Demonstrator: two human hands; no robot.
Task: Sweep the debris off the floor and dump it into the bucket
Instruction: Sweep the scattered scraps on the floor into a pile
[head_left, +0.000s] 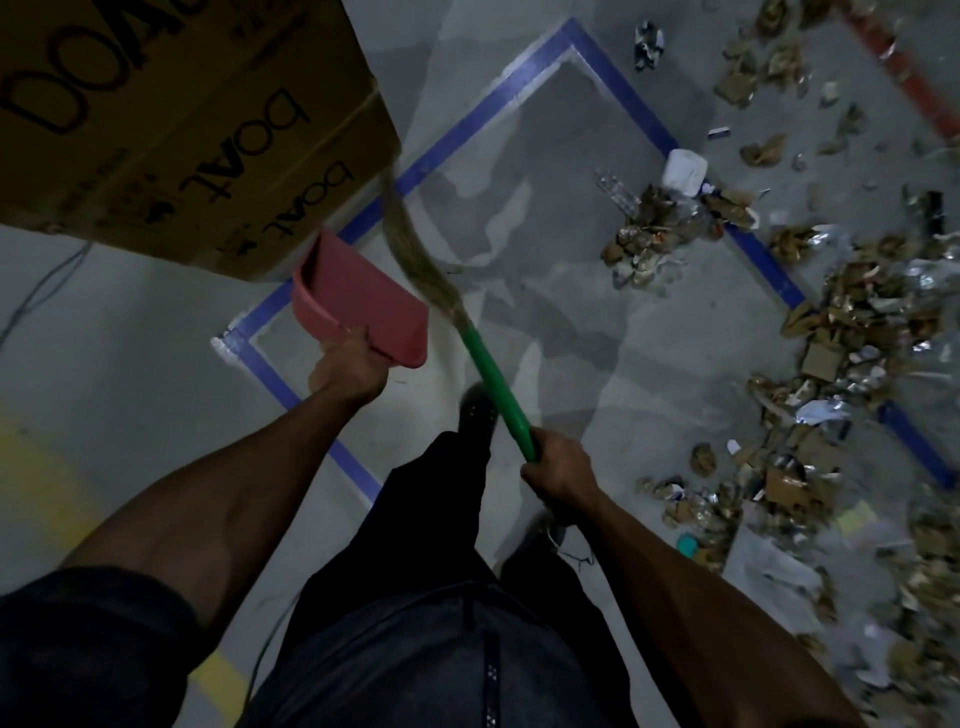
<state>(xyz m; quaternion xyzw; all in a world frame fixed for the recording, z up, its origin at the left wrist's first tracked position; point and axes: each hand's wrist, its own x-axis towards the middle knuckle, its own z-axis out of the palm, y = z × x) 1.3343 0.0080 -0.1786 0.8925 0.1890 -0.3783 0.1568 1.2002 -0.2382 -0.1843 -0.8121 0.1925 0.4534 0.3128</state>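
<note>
Pink dustpan (358, 306) gripped in the left hand (345, 366), green broom (467, 343) clenched in the right hand (558, 470), both up off the floor. Debris (852, 332) is scattered right; no bucket visible. Swinging near the box (182, 130) could clip it.

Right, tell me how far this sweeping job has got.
Barely begun. The left hand holds the pink dustpan, apparently empty; the right hand holds the green-handled broom, raised. Debris lies scattered across the floor. No bucket is visible.
</note>
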